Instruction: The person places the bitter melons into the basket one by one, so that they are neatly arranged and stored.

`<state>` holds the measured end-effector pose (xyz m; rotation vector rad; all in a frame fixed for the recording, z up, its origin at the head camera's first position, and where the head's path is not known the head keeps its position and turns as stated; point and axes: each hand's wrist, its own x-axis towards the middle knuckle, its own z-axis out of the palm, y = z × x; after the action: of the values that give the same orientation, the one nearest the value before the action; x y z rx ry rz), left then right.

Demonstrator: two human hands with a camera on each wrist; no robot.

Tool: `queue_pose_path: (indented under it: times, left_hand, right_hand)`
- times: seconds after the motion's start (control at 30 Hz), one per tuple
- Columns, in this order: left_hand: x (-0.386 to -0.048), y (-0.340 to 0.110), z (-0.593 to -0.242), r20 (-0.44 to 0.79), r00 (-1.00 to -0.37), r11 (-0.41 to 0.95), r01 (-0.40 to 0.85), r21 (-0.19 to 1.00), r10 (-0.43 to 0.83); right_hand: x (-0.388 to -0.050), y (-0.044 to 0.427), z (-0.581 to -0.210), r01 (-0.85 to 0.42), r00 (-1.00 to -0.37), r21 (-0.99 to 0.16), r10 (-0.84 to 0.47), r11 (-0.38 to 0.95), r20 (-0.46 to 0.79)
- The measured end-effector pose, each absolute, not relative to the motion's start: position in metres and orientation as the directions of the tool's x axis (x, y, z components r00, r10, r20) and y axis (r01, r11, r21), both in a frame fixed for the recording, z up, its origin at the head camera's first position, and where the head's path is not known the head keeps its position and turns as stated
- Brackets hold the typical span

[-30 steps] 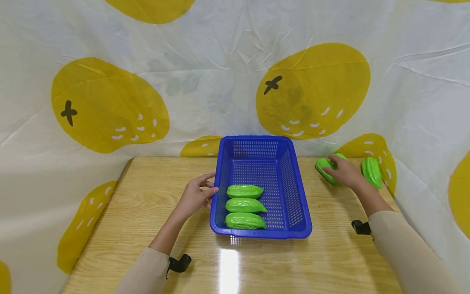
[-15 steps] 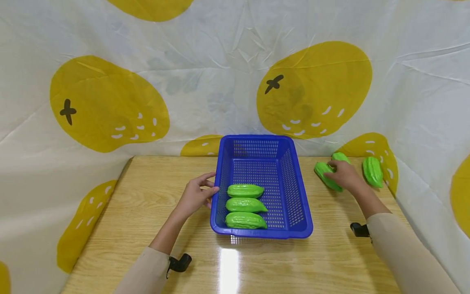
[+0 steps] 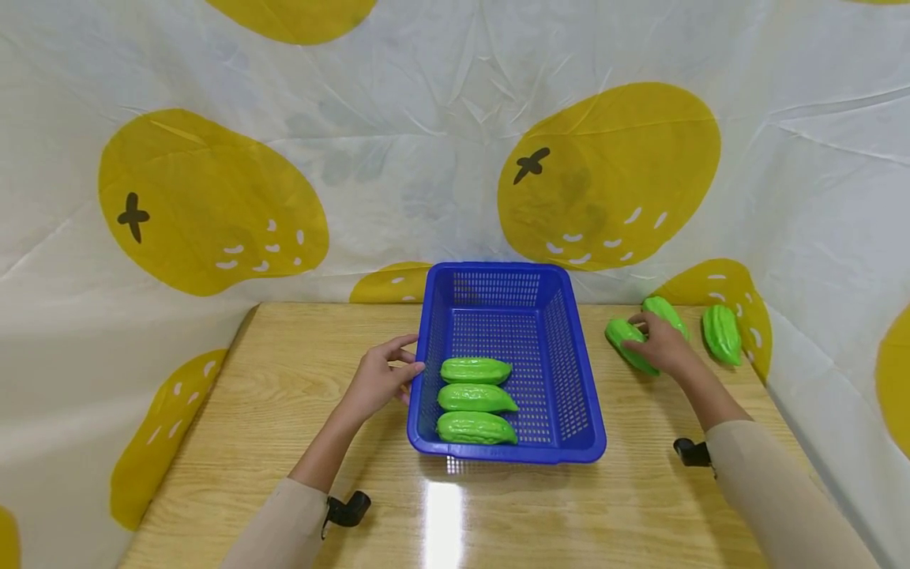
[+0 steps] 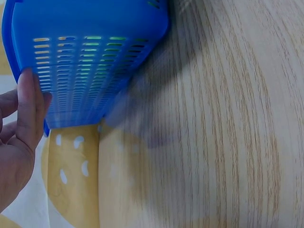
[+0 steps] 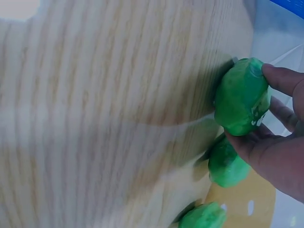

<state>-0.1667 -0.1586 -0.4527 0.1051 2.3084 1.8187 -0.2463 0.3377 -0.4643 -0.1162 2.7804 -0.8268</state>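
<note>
My left hand (image 3: 379, 379) holds the left rim of a blue perforated basket (image 3: 584, 395), thumb at the rim and fingers against the outer wall. In the left wrist view, fingertips touch the basket's slotted side (image 4: 71, 90). Three bright green bitter gourds, among them a middle one (image 3: 475, 397), lie in a column at the basket's near left. On the right, my right hand (image 3: 664, 345) grips another bitter gourd (image 3: 624, 340) between thumb and fingers, low over the table. The right wrist view shows this gourd (image 5: 240, 102) close up; part of it is behind the fingers.
Behind the right hand lies one bitter gourd (image 3: 663, 310), and a further one (image 3: 721, 333) is near the right table edge. A cloth with large yellow fruit prints (image 3: 611, 174) hangs around the wooden table (image 3: 298, 363).
My right hand has drawn its bitter gourd slightly left and toward me, apart from the one behind it. The left hand and the basket stay in place.
</note>
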Motion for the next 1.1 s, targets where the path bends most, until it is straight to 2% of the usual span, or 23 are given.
queue_pose_path:
  times: [0.23,0.53,1.1]
  left_hand:
    - [-0.167,-0.159,-0.454,-0.101,-0.975,0.229,-0.055,0.972,0.196]
    - [-0.167,-0.158,-0.456,-0.104,-0.977,0.237,-0.059,0.97,0.185]
    - [-0.168,-0.158,-0.458,-0.103,-0.978,0.246,-0.057,0.968,0.182]
  right_hand:
    - [-0.241,0.337,-0.469,0.015,-0.963,-0.582,-0.145,0.813,-0.227]
    - [-0.236,0.333,-0.484,-0.081,-0.979,-0.551,-0.17,0.831,-0.112]
    - [-0.233,0.331,-0.479,-0.098,-0.976,-0.559,-0.19,0.823,-0.11]
